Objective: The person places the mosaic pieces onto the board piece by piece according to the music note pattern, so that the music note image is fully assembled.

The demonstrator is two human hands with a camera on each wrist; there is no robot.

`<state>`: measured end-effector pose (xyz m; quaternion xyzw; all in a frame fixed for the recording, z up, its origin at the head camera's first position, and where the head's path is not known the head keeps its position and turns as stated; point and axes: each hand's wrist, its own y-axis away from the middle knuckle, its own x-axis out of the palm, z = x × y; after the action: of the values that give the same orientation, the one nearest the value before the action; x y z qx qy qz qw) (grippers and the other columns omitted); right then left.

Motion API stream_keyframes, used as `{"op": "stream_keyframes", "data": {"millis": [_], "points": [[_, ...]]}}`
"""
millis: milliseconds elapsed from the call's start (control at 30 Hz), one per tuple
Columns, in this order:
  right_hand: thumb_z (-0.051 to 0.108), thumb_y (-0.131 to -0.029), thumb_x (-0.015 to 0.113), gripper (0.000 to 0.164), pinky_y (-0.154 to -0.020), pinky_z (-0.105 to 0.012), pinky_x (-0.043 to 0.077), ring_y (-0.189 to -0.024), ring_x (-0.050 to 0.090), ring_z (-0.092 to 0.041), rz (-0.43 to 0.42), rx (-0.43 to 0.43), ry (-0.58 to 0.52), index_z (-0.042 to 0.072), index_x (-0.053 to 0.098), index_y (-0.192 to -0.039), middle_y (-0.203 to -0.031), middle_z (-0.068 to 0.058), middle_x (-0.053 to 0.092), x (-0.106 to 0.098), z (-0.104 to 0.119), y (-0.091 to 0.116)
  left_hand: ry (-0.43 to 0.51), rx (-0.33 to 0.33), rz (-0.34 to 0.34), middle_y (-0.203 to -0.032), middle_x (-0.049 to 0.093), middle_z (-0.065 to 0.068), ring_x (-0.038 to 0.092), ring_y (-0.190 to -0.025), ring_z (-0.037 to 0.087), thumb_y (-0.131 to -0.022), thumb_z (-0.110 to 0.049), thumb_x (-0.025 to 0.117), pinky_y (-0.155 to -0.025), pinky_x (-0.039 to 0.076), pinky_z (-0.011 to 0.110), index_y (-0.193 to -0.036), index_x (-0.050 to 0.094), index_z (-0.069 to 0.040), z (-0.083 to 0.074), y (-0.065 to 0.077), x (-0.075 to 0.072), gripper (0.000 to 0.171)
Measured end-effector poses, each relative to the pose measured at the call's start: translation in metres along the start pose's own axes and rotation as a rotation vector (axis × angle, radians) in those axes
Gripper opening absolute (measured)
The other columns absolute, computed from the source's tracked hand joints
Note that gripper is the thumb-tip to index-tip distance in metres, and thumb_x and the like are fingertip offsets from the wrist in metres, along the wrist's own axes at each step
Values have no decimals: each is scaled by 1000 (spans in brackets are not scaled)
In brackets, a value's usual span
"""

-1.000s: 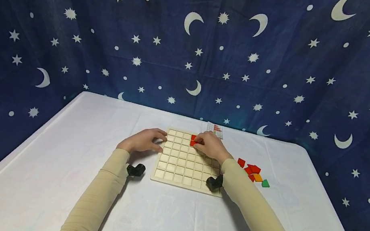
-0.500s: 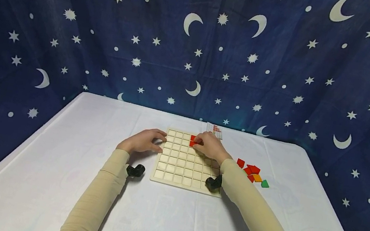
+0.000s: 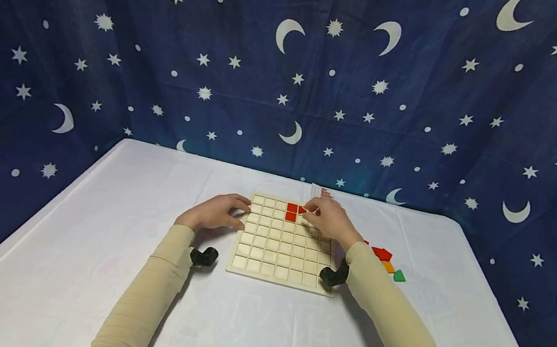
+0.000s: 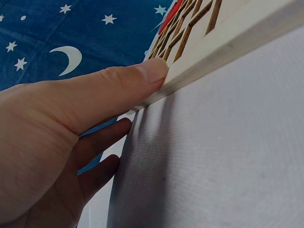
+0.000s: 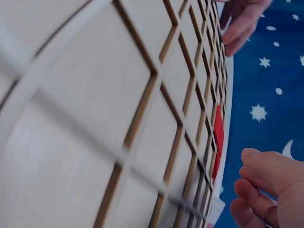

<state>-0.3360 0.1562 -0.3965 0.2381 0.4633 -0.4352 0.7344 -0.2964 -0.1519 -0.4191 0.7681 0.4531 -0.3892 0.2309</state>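
Note:
A square wooden grid board (image 3: 270, 256) lies on the white table. Two red square tiles (image 3: 291, 217) fill cells in its far rows, one behind the other. A smaller red piece (image 3: 302, 209) sits to their right, beside my right fingertips. My right hand (image 3: 330, 218) hovers over the board's far right part; in the right wrist view its fingers are loosely bent, with no piece visible between them. At the board's left edge is my left hand (image 3: 217, 210). Its straight thumb (image 4: 118, 88) touches the rim, and the other fingers extend below it.
Loose red pieces (image 3: 382, 254), an orange piece (image 3: 388, 267) and a green piece (image 3: 399, 275) lie right of the board, partly behind my right sleeve. A printed pattern card (image 3: 324, 192) lies behind the board. A dark star-patterned cloth (image 3: 244, 112) hangs behind the table.
My right hand has shifted right from the red squares, uncovering them and the smaller red piece beside them. Its sleeve now covers more of the loose pieces. My left hand stays put.

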Motion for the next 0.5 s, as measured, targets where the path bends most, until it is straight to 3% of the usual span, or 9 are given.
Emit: {"op": "stream_keyframes", "data": {"millis": [500], "points": [[22, -94, 66, 35, -90, -47, 52, -99, 59, -30, -97, 144, -20, -1, 65, -120, -114, -17, 63, -33, -48, 52, -7, 5, -11, -145, 48, 13, 38, -138, 33, -86, -21, 77, -115, 30, 45, -126, 64, -2, -1, 0, 1, 46]]}}
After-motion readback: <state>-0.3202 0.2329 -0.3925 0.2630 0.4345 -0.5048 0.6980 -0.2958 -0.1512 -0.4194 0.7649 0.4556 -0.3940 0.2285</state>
